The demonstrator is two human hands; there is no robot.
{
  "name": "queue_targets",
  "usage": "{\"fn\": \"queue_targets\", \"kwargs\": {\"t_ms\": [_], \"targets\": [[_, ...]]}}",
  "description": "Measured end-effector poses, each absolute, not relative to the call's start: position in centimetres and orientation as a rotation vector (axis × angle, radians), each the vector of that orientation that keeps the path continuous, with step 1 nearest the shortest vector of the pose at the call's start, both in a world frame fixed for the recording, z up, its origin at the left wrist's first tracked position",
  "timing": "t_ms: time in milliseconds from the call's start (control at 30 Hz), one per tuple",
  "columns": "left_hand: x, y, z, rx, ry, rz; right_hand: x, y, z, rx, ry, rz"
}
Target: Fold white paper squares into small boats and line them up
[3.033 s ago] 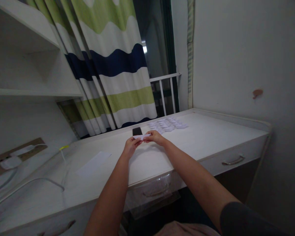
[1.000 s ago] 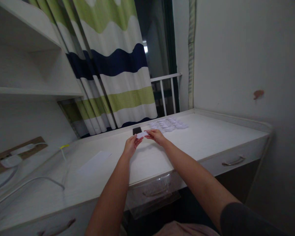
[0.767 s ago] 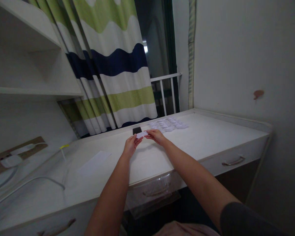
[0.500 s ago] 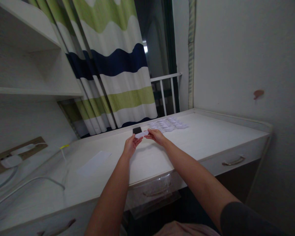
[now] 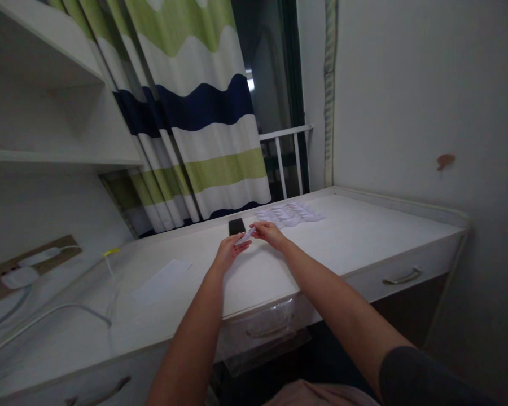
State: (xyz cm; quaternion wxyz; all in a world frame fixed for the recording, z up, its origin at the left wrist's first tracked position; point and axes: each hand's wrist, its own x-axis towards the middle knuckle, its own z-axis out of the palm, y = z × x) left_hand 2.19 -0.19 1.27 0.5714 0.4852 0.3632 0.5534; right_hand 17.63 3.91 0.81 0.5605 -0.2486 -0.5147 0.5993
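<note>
A small strip of white paper (image 5: 244,237) is held above the desk between both hands. My left hand (image 5: 230,252) grips its near left end, and my right hand (image 5: 269,233) pinches the far right end. The strip slants up toward the right and looks folded or twisted, though fingers cover part of it. Just behind the hands lies a black phone-like slab (image 5: 236,226). Several folded white paper pieces (image 5: 290,214) rest in rows beyond my right hand. Flat white sheets of paper (image 5: 163,280) lie to the left of my left arm.
The white desk (image 5: 385,231) meets a wall at the right and a striped curtain (image 5: 203,129) behind. White cables (image 5: 80,307) and a power strip (image 5: 34,265) are at the left. Drawers with metal handles (image 5: 402,277) run along the front edge.
The paper strip has turned from nearly level to slanted and appears narrower. My left hand has rolled and dropped slightly, showing more of the black slab. My right hand has barely moved.
</note>
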Motion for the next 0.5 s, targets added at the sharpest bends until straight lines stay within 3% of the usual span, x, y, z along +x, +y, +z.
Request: {"fn": "queue_targets", "kwargs": {"t_ms": [267,500], "targets": [[2.19,-0.37,0.66,1.337,0.959,1.135,17.40,3.83,0.64,-0.559,-1.351,1.348],[2.37,-0.47,0.79,1.360,1.001,1.220,17.18,4.04,0.13,-0.534,-1.364,1.347]]}}
